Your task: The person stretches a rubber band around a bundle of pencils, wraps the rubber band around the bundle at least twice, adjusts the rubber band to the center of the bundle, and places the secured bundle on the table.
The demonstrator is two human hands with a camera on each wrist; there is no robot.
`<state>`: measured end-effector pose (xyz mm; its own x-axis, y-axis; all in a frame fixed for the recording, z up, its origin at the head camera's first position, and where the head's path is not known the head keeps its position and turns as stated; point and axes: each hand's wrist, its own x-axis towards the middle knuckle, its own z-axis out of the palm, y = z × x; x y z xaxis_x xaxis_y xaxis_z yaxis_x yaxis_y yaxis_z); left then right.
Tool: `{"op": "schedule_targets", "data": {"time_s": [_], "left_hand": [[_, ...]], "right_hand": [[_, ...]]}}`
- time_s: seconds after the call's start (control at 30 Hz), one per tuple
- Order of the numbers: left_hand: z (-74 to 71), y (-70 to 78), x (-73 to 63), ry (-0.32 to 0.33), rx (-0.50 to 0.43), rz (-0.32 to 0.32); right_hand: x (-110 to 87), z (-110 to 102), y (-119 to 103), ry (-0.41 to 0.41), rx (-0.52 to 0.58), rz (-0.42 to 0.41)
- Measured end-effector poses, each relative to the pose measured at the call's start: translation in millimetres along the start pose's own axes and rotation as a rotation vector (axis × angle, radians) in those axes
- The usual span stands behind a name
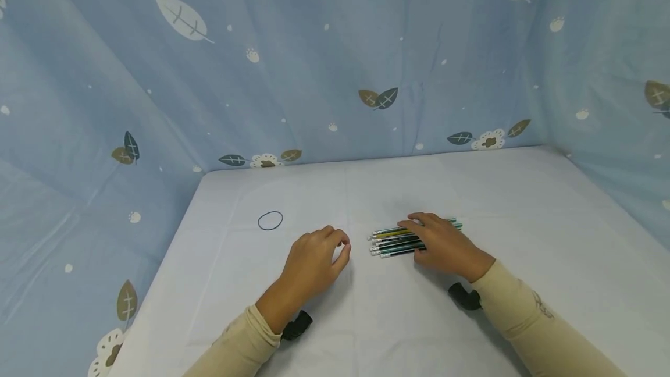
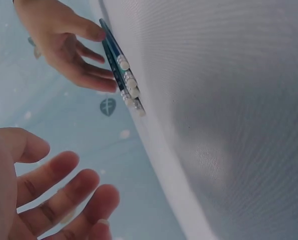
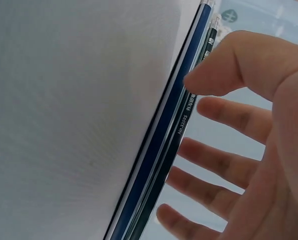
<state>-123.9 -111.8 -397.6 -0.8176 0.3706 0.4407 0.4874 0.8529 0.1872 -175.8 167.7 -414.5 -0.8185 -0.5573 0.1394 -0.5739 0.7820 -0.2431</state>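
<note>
Several pencils (image 1: 395, 247) with white eraser ends lie side by side in a loose bundle on the white table, mostly dark green and blue with a yellow one among them. My right hand (image 1: 447, 246) is over their right part, hiding the middle. In the right wrist view its thumb (image 3: 211, 77) rests at a dark pencil (image 3: 176, 130), with the other fingers spread fairly straight along the far side. To the left of the eraser ends, my left hand (image 1: 314, 260) hovers with loosely bent fingers and nothing in them.
A thin dark blue loop, like a rubber band (image 1: 270, 230), lies flat on the table (image 1: 497, 191) beyond my left hand. Black wrist devices (image 1: 298, 326) sit under both cuffs. Blue leaf-patterned cloth (image 1: 314, 63) hangs behind the table and along its sides.
</note>
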Motion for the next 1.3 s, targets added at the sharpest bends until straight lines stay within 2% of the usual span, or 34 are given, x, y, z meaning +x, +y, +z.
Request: {"op": "schedule_targets", "data": {"time_s": [0.27, 0.53, 0.83, 1.0, 1.17, 1.3], "left_hand": [[0.8, 0.4, -6.9, -0.042, 0.001, -0.008], [0.2, 3.4, -7.3, -0.072, -0.018, 0.005], [0.1, 4.0, -7.5, -0.093, 0.011, 0.010], [-0.1, 5.7, -8.0, -0.101, -0.012, 0.019], [-0.1, 9.4, -5.8, -0.137, -0.065, 0.039], [-0.2, 11.0, -4.7, -0.161, -0.054, 0.055]], "right_hand": [[-1.5, 7.3, 1.0, -0.079, -0.014, 0.015], [-2.3, 7.8, -0.4, -0.064, -0.010, 0.010], [4.4, 7.4, -2.9, -0.056, -0.038, -0.003], [6.5, 4.3, -2.9, -0.082, -0.050, -0.009], [5.6, 0.2, -0.8, -0.107, -0.049, 0.003], [5.1, -2.0, 0.2, -0.133, -0.041, 0.011]]}}
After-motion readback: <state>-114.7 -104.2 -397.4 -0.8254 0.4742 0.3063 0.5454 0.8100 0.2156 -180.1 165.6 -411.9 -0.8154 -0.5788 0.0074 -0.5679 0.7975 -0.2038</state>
